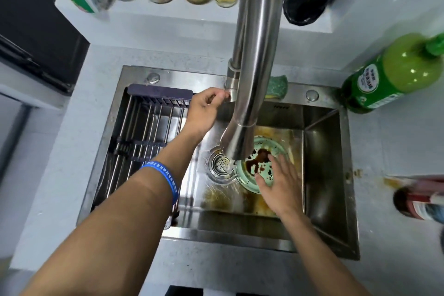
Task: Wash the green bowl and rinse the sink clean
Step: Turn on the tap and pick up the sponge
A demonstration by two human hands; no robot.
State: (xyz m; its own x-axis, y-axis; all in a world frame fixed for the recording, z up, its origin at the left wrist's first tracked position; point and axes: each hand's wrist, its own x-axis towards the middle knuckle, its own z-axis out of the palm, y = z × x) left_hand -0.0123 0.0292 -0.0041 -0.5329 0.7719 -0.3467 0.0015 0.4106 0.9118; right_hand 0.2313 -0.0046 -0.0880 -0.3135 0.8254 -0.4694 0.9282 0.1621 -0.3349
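Note:
A pale green bowl [262, 149] smeared with dark brown sauce lies on the floor of the steel sink [322, 156], right of the drain strainer [219, 163]. My right hand [280, 182] is spread flat over the bowl's near right rim, fingers straight. My left hand [204, 108] reaches to the base of the tall steel faucet [254, 60], with its fingertips curled on the faucet's handle. The faucet spout hides part of the bowl. Brown and yellow stains cover the sink floor around the bowl.
A dark wire drying rack [144, 132] spans the sink's left half. A green sponge [277, 85] sits behind the faucet. A green bottle [389, 74] stands at the back right corner, a red bottle [422, 199] lies on the right counter. Jars line the shelf [168, 7] above.

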